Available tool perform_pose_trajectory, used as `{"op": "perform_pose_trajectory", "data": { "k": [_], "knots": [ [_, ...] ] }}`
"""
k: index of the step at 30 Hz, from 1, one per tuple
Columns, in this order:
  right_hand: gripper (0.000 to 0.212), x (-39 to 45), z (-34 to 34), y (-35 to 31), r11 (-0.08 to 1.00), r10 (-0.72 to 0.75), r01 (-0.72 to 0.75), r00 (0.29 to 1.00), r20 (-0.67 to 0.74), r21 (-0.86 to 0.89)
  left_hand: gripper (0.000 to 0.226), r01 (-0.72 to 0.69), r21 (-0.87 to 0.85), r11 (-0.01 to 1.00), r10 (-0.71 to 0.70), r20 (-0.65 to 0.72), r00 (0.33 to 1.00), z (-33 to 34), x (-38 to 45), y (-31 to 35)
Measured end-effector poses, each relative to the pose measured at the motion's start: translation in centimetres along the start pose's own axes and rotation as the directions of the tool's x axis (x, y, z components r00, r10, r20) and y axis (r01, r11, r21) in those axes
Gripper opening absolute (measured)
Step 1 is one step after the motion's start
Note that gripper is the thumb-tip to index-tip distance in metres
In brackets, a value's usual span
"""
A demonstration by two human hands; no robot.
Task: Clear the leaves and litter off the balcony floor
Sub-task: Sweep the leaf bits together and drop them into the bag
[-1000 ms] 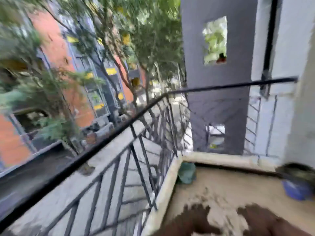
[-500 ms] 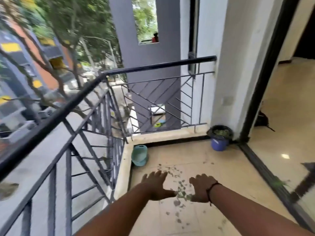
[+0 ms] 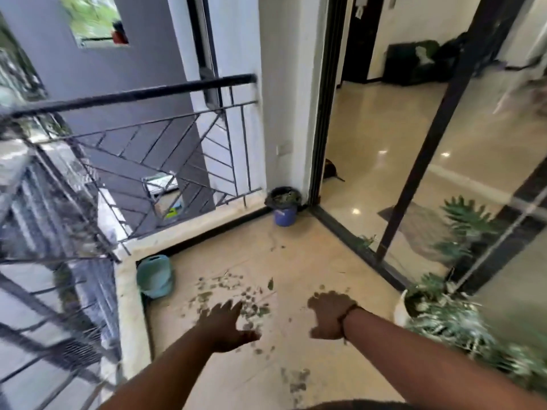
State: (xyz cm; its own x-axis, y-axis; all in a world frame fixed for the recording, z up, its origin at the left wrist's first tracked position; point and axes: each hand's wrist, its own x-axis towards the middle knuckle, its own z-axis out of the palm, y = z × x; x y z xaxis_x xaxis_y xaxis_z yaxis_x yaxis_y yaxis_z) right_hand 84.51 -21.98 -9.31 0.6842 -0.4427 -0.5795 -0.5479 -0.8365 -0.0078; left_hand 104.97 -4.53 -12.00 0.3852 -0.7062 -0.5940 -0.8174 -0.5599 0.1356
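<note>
You are reaching both arms over the leaves (image 3: pixel 233 294) scattered on the balcony floor (image 3: pixel 296 261), your left hand (image 3: pixel 226 328) with fingers spread and holding nothing, while your right hand (image 3: pixel 330 316) is looking loosely curled, and the blur is keeping me from telling whether it is gripping anything. If you are sweeping outward, scraps could be sliding under the railing (image 3: pixel 165 161) or toward the teal container (image 3: pixel 155 275). The blue bin (image 3: pixel 284 213) is standing well apart in the corner, so a loose handful may be spilling on the way.

Home balcony: metal railing (image 3: pixel 165 93), sliding glass door (image 3: pixel 444 137), potted plant (image 3: pixel 438 309).
</note>
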Motion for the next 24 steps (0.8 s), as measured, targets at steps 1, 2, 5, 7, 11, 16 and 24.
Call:
{"op": "perform_pose_trajectory", "data": {
  "k": [1, 2, 5, 7, 11, 16, 24],
  "knots": [
    [0.083, 0.4, 0.9, 0.2, 0.992, 0.096, -0.096, 0.995, 0.006, 0.085, 0.124, -0.02, 0.023, 1.0, 0.021, -0.012, 1.0, 0.3, 0.3, 0.4],
    [0.082, 0.2, 1.4, 0.2, 0.988, 0.104, -0.105, 0.994, 0.016, 0.114, 0.11, -0.039, 0.018, 0.999, 0.04, -0.016, 0.999, 0.4, 0.4, 0.8],
    [0.078, 0.1, 3.1, 1.4, 0.985, 0.118, -0.121, 0.993, 0.029, 0.123, 0.102, -0.083, 0.02, 0.996, 0.083, 0.012, 0.996, 1.6, 1.0, 2.4],
    [0.078, 0.4, 3.9, 2.3, 0.991, 0.091, -0.096, 0.994, 0.055, 0.097, 0.103, -0.078, 0.033, 0.996, 0.076, 0.055, 0.996, 2.2, 1.4, 2.9],
    [0.077, 1.9, 6.1, 4.3, 0.989, 0.062, -0.076, 0.992, 0.11, 0.128, 0.106, -0.038, 0.074, 0.997, 0.03, 0.11, 0.993, 2.3, 2.9, 3.6],
    [0.076, 4.3, 7.8, 8.7, 0.985, 0.018, -0.041, 0.99, 0.14, 0.165, 0.148, -0.001, 0.121, 0.993, -0.019, 0.166, 0.986, 1.8, 5.1, 6.4],
    [0.073, 9.5, 10.5, 16.2, 0.957, 0.014, -0.071, 0.98, 0.2, 0.281, 0.103, -0.027, 0.206, 0.978, -0.021, 0.229, 0.973, 0.7, 11.3, 12.2]
  ]
}}
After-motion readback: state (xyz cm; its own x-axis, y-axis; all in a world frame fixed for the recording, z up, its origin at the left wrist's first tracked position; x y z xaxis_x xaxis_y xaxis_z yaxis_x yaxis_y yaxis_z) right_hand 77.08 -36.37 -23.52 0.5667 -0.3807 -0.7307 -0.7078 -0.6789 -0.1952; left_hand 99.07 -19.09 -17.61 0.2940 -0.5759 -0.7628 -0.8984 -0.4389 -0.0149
